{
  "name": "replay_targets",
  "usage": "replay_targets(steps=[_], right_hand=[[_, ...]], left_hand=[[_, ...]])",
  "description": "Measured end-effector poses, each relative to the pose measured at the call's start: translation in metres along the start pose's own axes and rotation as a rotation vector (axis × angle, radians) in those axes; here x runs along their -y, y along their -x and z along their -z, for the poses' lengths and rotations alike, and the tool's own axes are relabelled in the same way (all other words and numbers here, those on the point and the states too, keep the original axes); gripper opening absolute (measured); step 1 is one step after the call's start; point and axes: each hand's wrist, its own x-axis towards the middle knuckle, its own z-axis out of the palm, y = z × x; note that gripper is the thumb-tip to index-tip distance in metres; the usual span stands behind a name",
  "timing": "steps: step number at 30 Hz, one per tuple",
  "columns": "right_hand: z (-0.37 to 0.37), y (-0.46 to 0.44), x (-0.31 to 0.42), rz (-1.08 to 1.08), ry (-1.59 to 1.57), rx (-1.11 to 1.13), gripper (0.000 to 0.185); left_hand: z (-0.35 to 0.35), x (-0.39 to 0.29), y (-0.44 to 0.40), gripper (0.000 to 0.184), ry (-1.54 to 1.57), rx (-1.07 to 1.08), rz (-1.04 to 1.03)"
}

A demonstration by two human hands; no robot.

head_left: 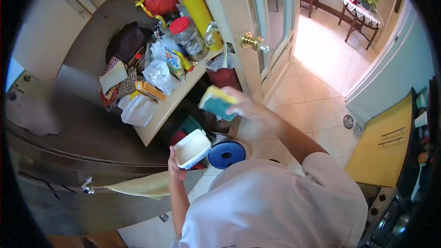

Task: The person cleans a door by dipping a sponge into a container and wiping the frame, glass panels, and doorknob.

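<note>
My left hand (175, 167) grips the side of an open white plastic tub (193, 150), tilted so its pale inside faces me. My fingers wrap its lower left edge. Higher up and to the right, my right hand (243, 104) is closed round a yellow and green sponge (217, 103), slightly blurred, held by its right end. The sponge is above the tub and apart from it. Below both hands, on the floor, is a round blue lid (227, 155) with a dark middle, just right of the tub.
A cluttered shelf (177, 89) at the left holds a red-lidded jar (188, 36), a yellow cylinder (200, 14), bags and cloths. A yellow towel (142, 185) hangs low left. A door with a brass knob (250, 40) stands ajar; a yellow cabinet (383, 142) is right.
</note>
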Motion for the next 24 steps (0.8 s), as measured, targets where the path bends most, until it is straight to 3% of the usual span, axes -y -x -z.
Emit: replay_targets(steps=[1, 3, 7, 9, 10, 12, 15, 17, 18, 20, 21, 23, 24], right_hand=[[0.019, 0.015, -0.009, -0.270, -0.401, -0.100, 0.043], [0.057, 0.039, -0.048, -0.384, -0.675, -0.251, 0.042], [0.108, 0.057, -0.122, -0.320, -0.806, -0.499, 0.045], [0.113, 0.039, -0.128, 0.113, -0.425, -0.944, 0.041], [0.114, 0.025, -0.130, 0.109, -0.436, -0.952, 0.041], [0.118, -0.011, -0.131, 0.331, 0.479, -1.218, 0.048], [0.092, -0.052, -0.086, 0.321, 0.764, -1.100, 0.045], [0.084, -0.064, -0.089, 0.365, 0.974, -1.208, 0.046], [0.089, -0.063, -0.101, 0.366, 0.965, -1.206, 0.046], [0.110, -0.061, -0.139, 0.035, 0.539, -1.271, 0.042], [0.119, -0.066, -0.152, 0.043, 0.536, -1.260, 0.042], [0.140, -0.081, -0.177, -0.079, 0.816, -1.449, 0.035], [0.146, -0.099, -0.169, 0.212, 0.595, -1.421, 0.030]], left_hand=[[0.001, 0.006, 0.005, 0.058, 0.048, -0.059, -0.019], [0.014, 0.025, 0.008, 0.060, 0.075, -0.080, -0.030], [0.042, 0.059, 0.023, 0.063, 0.114, -0.175, 0.025], [0.050, 0.067, 0.035, 0.064, 0.100, -0.258, 0.057], [0.056, 0.070, 0.042, 0.065, 0.078, -0.276, 0.060], [0.064, 0.073, 0.051, 0.066, 0.050, -0.294, 0.064], [0.070, 0.075, 0.058, 0.055, 0.115, -0.322, 0.051], [0.065, 0.075, 0.064, 0.056, 0.099, -0.332, 0.042], [0.063, 0.073, 0.069, 0.057, 0.081, -0.338, 0.032], [0.059, 0.072, 0.077, 0.058, 0.078, -0.378, 0.006], [0.059, 0.074, 0.079, 0.059, 0.078, -0.413, -0.011], [0.071, 0.075, 0.078, 0.061, 0.121, -0.453, -0.007], [0.069, 0.072, 0.083, 0.061, 0.095, -0.415, -0.015]])
